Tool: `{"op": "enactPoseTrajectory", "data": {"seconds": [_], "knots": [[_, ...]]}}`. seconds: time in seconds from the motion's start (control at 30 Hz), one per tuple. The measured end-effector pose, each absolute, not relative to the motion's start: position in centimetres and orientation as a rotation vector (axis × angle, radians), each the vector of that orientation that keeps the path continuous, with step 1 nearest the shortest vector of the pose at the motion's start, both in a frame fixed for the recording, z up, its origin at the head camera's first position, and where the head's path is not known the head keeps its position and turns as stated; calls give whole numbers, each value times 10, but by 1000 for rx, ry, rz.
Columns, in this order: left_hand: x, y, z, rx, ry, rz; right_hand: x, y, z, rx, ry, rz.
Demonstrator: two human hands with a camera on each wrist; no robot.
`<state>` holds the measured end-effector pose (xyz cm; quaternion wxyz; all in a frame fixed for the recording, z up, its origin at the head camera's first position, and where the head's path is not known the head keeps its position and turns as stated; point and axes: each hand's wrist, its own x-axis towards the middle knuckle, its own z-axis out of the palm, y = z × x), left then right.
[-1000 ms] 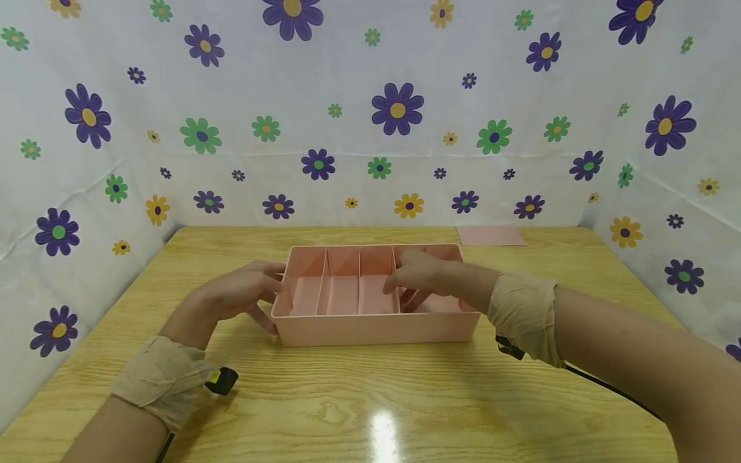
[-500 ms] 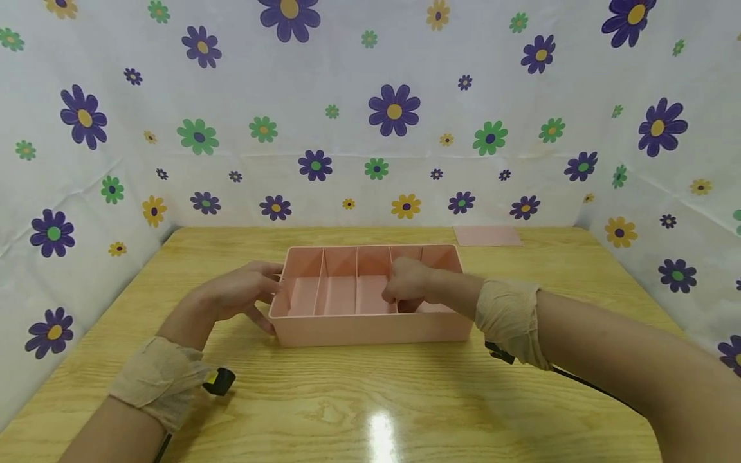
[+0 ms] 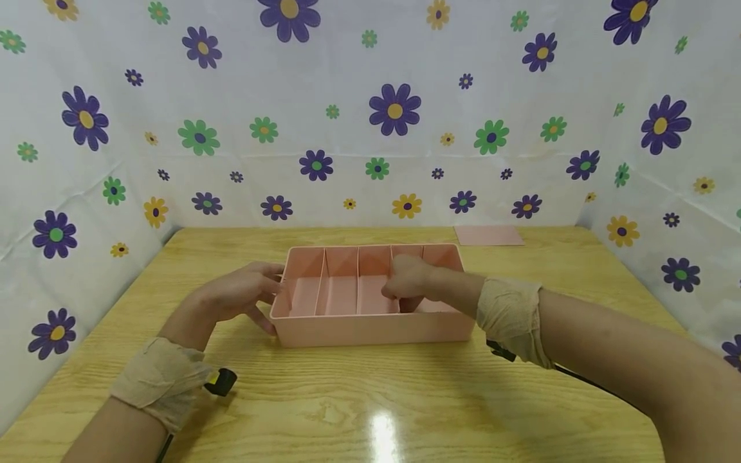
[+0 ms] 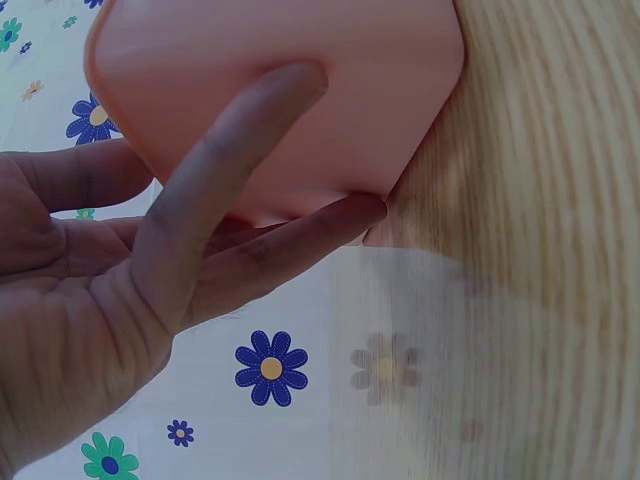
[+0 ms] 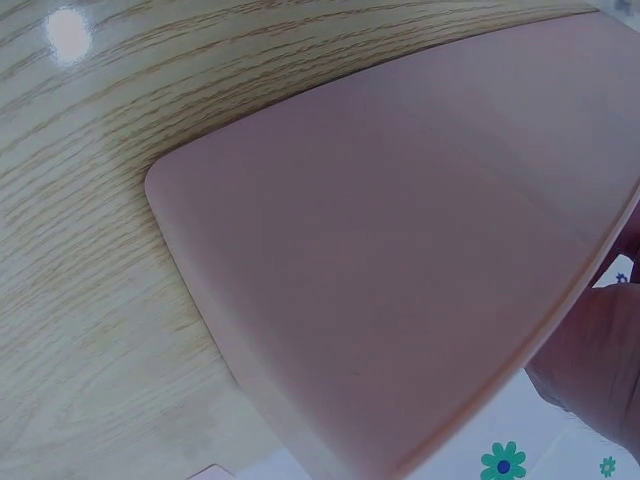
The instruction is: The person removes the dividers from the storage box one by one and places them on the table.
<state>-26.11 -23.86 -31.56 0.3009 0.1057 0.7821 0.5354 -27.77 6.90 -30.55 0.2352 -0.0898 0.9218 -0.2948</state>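
Observation:
A long pink box (image 3: 373, 329) lies on the table, split crosswise into several compartments by thin pink dividers. At its left end is my left hand (image 3: 243, 292); in the left wrist view the thumb (image 4: 235, 165) lies straight on the end wall and the other fingers (image 4: 290, 245) stretch along the box. My right hand (image 3: 412, 278) reaches into the right half and pinches a divider (image 3: 399, 305), thumb on its left side and curled fingers on its right. The fingertips are hidden inside. In the right wrist view, the box wall (image 5: 390, 260) covers most of that hand.
A flat pink rectangular piece (image 3: 489, 235) lies at the back right of the wooden table (image 3: 324, 405). Behind and on both sides hangs a white cloth (image 3: 347, 71) printed with flowers. Each wrist has a wrapped camera with a cable.
My right hand has moved slightly left and its fingers have curled in at the divider during the first half second; since then it has stayed nearly still. The left hand stays at the box end.

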Motion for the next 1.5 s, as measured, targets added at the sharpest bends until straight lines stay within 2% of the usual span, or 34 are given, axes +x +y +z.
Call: {"op": "enactPoseTrajectory", "data": {"seconds": [0.67,1.07,1.27,1.5], "knots": [[-261,-240,-315,292,2060,1428,-274,71,-283,-263,2503,-868],[-262,-240,-316,323,2052,1425,-274,77,-244,-252,2563,-949],[-262,-239,-316,317,2043,1443,-276,90,-223,-307,2504,-1112],[-261,-239,-317,320,2044,1444,-293,124,-217,-268,2505,-1255]]}}
